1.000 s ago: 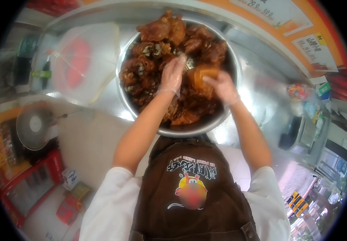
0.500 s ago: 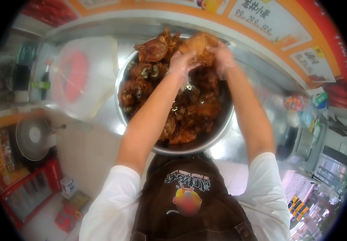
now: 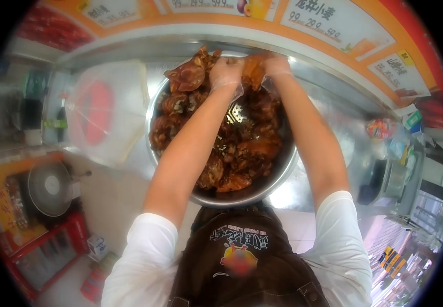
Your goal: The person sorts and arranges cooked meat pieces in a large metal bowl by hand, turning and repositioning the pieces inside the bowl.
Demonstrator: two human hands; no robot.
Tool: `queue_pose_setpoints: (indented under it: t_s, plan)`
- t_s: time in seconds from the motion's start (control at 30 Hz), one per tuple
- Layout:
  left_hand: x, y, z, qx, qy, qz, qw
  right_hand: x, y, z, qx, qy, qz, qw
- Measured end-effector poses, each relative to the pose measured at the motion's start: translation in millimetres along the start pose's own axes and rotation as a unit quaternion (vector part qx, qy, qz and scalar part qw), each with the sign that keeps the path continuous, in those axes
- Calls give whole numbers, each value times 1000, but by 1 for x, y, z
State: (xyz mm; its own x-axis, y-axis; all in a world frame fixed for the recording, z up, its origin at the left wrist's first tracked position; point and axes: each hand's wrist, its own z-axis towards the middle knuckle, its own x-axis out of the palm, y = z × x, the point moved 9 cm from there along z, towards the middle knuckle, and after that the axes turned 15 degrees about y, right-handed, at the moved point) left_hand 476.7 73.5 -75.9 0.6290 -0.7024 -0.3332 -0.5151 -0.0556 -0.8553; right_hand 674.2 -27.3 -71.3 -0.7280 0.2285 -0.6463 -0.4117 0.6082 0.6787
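Both my hands wear clear plastic gloves and are over the far side of a large steel basin [image 3: 231, 202]. A glossy brown piece of braised meat [image 3: 254, 71] is between them. My left hand [image 3: 226, 72] is closed on its left side, with the fingers curled away from view. At the right side, my right hand [image 3: 278, 66] grips the same piece. Several dark braised meat pieces [image 3: 257, 148] fill the basin around a bare patch of perforated metal [image 3: 237, 113]. Another large meat piece [image 3: 186, 75] lies at the far left rim, beside my left hand.
The basin stands on a steel counter [image 3: 321, 128]. Left of it lies a white translucent plastic sheet or bag [image 3: 134, 102] with a red round shape [image 3: 100, 100]. Price signs [image 3: 329, 25] line the far edge. Packets [image 3: 380, 128] sit at the right.
My hands have come slightly lower with the meat piece. It was spread broad between them and now shows narrower, with my fingers curled more tightly. The view has shifted a little.
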Motion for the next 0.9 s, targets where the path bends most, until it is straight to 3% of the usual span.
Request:
queue_pose_setpoints:
  t_s: [0.1,0.3,0.4,0.57,0.73,0.9]
  plan:
    - [-10,-19,-30,18,-60,74,995,-1,-5,3,39,-7,-56,998]
    - [-5,10,-54,125,-171,-36,977,-4,-12,-8,77,-7,-107,991]
    - [6,21,-82,131,-132,-188,964,-4,-12,-12,75,17,-110,991]
    - [19,68,-99,111,-125,-237,957,-4,-11,-11,35,20,-167,985]
    - [32,75,-139,91,-60,-377,920,-3,-16,-7,-3,12,-173,985]
    - [42,93,-171,86,10,-401,912,-19,-9,-31,-56,-38,-98,993]
